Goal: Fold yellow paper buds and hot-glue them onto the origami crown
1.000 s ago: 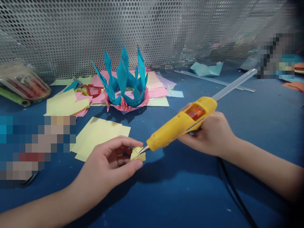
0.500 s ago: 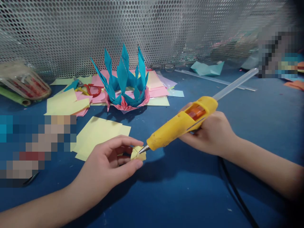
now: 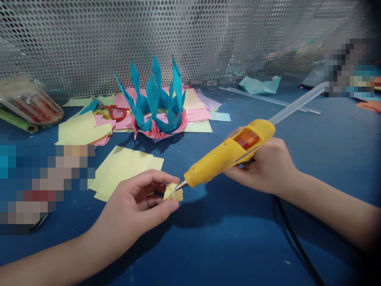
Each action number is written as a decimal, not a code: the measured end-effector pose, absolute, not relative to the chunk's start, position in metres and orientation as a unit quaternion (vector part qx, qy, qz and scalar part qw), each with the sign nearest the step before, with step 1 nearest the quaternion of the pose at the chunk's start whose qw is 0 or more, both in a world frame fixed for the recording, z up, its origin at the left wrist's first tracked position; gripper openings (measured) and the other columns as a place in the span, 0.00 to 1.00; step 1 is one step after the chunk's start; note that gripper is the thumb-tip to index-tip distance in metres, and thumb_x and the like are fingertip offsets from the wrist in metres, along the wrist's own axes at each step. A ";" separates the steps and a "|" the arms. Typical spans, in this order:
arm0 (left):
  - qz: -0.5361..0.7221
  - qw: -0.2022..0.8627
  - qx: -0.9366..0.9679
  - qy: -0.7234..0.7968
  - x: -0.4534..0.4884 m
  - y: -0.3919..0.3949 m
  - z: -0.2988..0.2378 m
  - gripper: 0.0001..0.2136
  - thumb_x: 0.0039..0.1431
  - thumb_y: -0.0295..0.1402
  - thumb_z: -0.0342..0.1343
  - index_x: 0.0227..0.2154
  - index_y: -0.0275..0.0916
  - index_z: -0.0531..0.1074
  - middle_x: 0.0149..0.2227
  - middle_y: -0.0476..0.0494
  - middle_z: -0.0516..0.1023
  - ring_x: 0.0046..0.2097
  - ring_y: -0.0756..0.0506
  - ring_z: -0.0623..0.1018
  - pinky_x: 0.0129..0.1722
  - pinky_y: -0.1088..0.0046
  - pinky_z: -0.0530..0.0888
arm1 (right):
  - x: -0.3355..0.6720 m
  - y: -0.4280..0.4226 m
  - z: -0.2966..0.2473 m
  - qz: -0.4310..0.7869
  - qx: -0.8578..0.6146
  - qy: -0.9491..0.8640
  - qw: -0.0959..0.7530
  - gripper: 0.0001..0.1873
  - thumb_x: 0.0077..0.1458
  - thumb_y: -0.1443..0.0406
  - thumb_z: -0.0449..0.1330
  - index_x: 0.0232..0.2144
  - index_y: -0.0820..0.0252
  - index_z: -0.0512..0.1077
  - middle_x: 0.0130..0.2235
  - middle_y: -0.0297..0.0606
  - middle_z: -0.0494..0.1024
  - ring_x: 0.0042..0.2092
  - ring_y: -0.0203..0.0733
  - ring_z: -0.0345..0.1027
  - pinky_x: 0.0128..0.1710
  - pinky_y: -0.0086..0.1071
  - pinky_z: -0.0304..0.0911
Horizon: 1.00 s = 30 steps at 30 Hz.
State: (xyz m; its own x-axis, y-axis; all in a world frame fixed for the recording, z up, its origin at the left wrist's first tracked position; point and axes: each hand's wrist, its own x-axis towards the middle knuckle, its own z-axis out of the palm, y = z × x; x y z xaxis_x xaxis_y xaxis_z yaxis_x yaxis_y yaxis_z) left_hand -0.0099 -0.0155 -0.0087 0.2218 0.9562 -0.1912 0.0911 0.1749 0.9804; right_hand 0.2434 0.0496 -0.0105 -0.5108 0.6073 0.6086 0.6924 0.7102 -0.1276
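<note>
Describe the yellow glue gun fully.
The yellow glue gun looks plastic, with a metal nozzle, an orange part inside a top opening and a translucent glue stick projecting from the rear. The right hand grips it above the blue table, hiding the handle. It tilts nozzle-down, tip at the folded yellow paper in the left hand; contact is unclear. A black cord, apparently its own, runs below.
</note>
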 end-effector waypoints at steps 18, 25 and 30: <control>0.392 0.540 0.582 0.466 -0.010 -0.017 -0.012 0.13 0.51 0.23 0.62 0.35 0.51 0.80 0.38 0.51 0.75 0.40 0.51 0.74 0.38 0.82 0.71 | 0.243 0.049 -0.011 -0.071 -0.360 -0.867 0.337 0.05 0.48 0.66 0.55 0.23 0.55 0.63 0.19 0.32 0.70 0.20 0.37 0.65 0.20 0.28 0.58; 0.384 0.540 0.586 0.466 -0.009 -0.015 -0.013 0.14 0.52 0.23 0.62 0.36 0.52 0.80 0.38 0.51 0.75 0.40 0.50 0.74 0.38 0.82 0.71 | 0.242 0.048 -0.007 -0.067 -0.352 -0.878 0.317 0.07 0.51 0.67 0.54 0.22 0.58 0.65 0.21 0.34 0.72 0.20 0.34 0.63 0.21 0.27 0.58; 0.386 0.529 0.600 0.460 -0.010 -0.016 -0.014 0.14 0.52 0.23 0.61 0.36 0.52 0.80 0.39 0.52 0.76 0.39 0.51 0.74 0.39 0.82 0.71 | 0.243 0.049 -0.008 -0.072 -0.338 -0.884 0.314 0.08 0.52 0.68 0.53 0.23 0.59 0.67 0.19 0.34 0.71 0.19 0.35 0.64 0.20 0.26 0.59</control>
State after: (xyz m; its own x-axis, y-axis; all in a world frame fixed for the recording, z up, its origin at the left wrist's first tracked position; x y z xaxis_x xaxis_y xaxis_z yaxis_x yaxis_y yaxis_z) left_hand -0.0102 -0.0158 -0.0139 0.2794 0.9599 -0.0244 0.1433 -0.0166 0.9895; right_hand 0.2428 0.0491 -0.0076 -0.5733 0.5531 0.6045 0.6432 0.7608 -0.0861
